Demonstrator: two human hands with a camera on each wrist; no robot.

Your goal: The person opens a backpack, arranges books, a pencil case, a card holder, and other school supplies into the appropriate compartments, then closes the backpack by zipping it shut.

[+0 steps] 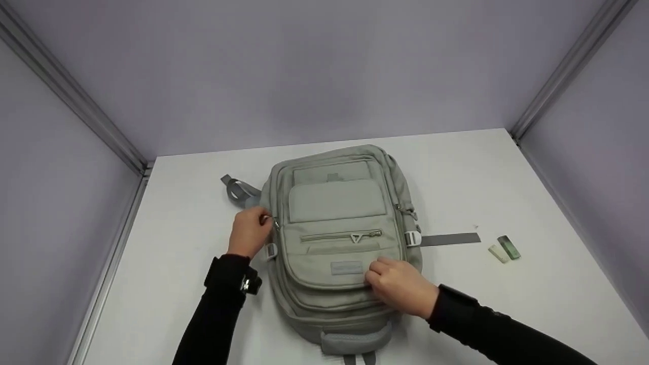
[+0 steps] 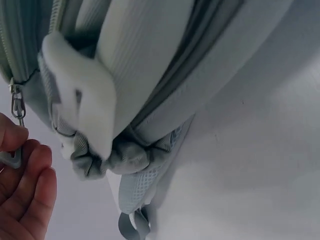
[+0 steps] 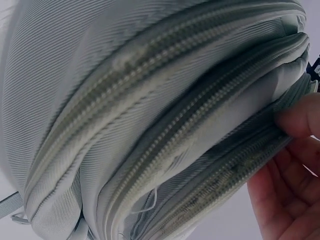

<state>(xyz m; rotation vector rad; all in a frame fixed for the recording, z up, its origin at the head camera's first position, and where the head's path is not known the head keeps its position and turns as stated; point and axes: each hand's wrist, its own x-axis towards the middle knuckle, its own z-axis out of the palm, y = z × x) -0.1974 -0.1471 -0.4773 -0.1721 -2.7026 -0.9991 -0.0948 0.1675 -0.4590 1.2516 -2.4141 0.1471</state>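
A grey-green backpack [image 1: 337, 200] lies front side up on the white table, its padded top handle [image 1: 356, 340] toward the near edge. At its left side, my left hand [image 1: 249, 232] pinches a metal zipper pull [image 2: 18, 107] between thumb and finger. My right hand [image 1: 400, 285] pinches the zippered edge [image 3: 215, 187] of the front pocket near its lower right corner. A second zipper with a triangular pull [image 1: 356, 237] crosses the front. White side buckles [image 1: 413, 238] sit on both flanks, the left one close below my left hand.
A grey strap [image 1: 451, 239] stretches out to the right. Beyond it lie two small green and pale packets [image 1: 508, 247]. Another strap loops [image 1: 238, 190] at the upper left. Pale walls [image 1: 324, 71] enclose the white table [image 1: 167, 243] at the back and sides.
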